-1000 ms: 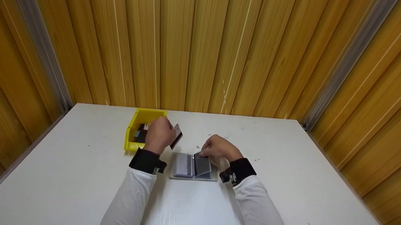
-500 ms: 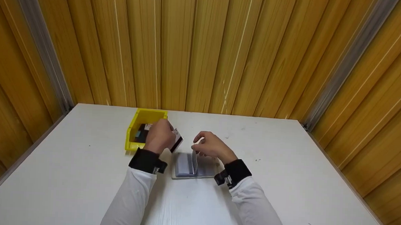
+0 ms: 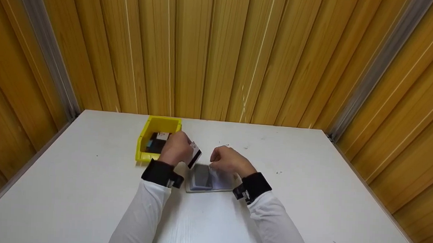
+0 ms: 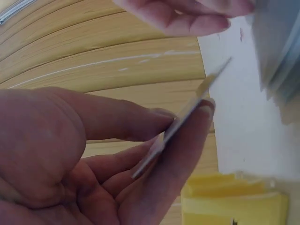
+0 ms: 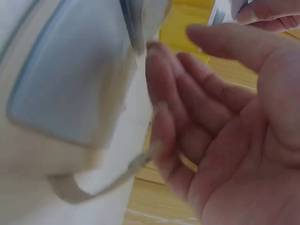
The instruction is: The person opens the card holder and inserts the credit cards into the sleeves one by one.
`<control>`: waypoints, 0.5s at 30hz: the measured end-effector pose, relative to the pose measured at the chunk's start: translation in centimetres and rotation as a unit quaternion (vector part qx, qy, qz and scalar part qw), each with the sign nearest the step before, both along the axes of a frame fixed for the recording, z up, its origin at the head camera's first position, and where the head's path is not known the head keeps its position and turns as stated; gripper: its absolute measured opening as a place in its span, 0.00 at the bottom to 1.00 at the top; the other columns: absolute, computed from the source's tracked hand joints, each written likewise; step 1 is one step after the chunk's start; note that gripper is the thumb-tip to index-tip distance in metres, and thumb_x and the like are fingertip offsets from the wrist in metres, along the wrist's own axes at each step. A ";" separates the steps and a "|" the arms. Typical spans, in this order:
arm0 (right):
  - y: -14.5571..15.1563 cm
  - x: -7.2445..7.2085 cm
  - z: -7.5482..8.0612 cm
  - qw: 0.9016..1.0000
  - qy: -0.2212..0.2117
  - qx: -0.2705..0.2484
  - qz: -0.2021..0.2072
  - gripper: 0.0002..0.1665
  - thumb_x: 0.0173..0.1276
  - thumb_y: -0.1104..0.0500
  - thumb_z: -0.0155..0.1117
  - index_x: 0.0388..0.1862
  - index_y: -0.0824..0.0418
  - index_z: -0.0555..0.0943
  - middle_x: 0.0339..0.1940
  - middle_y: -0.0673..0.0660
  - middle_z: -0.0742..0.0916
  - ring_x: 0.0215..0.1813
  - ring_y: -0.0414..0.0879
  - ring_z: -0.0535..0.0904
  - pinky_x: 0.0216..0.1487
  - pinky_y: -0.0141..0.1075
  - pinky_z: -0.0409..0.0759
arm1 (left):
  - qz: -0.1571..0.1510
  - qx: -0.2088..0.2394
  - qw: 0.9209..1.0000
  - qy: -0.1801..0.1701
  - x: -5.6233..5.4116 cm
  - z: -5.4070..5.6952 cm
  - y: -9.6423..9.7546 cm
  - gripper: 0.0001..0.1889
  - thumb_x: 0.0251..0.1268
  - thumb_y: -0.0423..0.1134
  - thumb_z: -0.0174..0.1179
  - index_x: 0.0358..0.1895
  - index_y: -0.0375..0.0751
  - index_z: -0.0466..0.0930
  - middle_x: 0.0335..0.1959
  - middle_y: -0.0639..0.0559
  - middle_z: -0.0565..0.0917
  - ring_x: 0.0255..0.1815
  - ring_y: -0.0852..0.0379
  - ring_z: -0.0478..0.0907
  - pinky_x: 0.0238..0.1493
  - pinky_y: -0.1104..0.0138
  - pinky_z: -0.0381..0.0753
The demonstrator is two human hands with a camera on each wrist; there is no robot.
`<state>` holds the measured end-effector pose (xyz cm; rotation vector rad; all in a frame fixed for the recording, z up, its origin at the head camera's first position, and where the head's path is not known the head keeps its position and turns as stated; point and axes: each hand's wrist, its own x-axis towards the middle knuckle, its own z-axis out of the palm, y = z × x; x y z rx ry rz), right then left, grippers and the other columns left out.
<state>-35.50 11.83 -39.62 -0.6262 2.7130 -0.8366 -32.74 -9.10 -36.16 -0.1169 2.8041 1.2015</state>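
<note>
My left hand [image 3: 177, 149] pinches a white bank card with a dark stripe [image 3: 195, 156] between thumb and fingers. The left wrist view shows that card [image 4: 190, 108] nearly edge-on. A card holder with clear plastic sleeves [image 3: 201, 177] lies spread on the table, a dark sleeve on top of its left side. Over the holder's far right part is my right hand [image 3: 231, 161], its fingers loosely bent. In the right wrist view, a gap separates thumb and fingertips, with nothing between them. A pale strap [image 5: 112, 183] sticks out from the holder's edge there.
Beyond the left hand stands a yellow bin [image 3: 140, 155] with dark cards and a white card [image 3: 162, 135] inside. The white table [image 3: 71, 188] carries small dark specks. Wood-patterned wall panels [image 3: 219, 56] rise at the back and both sides.
The right hand has turned a dark sleeve of the holder from right to left and let it go. The left hand, still pinching the card, has shifted slightly right and nearer.
</note>
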 end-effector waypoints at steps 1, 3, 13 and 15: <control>0.1 0.1 0.1 0.999 0.013 0.022 -0.020 0.09 0.68 0.60 0.74 0.43 0.64 0.88 0.41 0.59 0.93 0.38 0.43 0.83 0.40 0.33 0.78 | -0.005 0.008 1.000 -0.004 0.0 -0.1 0.1 0.15 0.68 0.27 0.60 0.54 0.30 0.89 0.51 0.37 0.90 0.44 0.47 0.80 0.53 0.55 0.86; 0.4 0.3 0.4 0.996 0.017 0.059 -0.062 0.11 0.66 0.57 0.77 0.38 0.65 0.89 0.36 0.56 0.92 0.35 0.44 0.81 0.36 0.34 0.77 | -0.012 0.022 1.000 -0.007 0.0 -0.3 0.2 0.17 0.69 0.28 0.59 0.58 0.29 0.87 0.54 0.36 0.89 0.47 0.46 0.81 0.57 0.53 0.87; 0.1 1.6 0.2 0.979 0.004 0.150 -0.140 0.27 0.53 0.42 0.88 0.33 0.61 0.85 0.29 0.49 0.80 0.34 0.45 0.75 0.33 0.38 0.73 | -0.042 0.034 0.997 -0.049 -0.1 -1.6 0.8 0.19 0.71 0.30 0.55 0.60 0.26 0.84 0.53 0.34 0.89 0.40 0.49 0.88 0.42 0.62 0.91; 0.0 1.6 0.1 0.979 0.003 0.149 -0.142 0.28 0.52 0.42 0.90 0.33 0.61 0.86 0.29 0.50 0.81 0.33 0.45 0.75 0.33 0.37 0.73 | -0.043 0.042 0.996 -0.066 -0.1 -1.7 0.8 0.19 0.71 0.30 0.57 0.62 0.27 0.83 0.53 0.35 0.89 0.37 0.50 0.89 0.38 0.64 0.90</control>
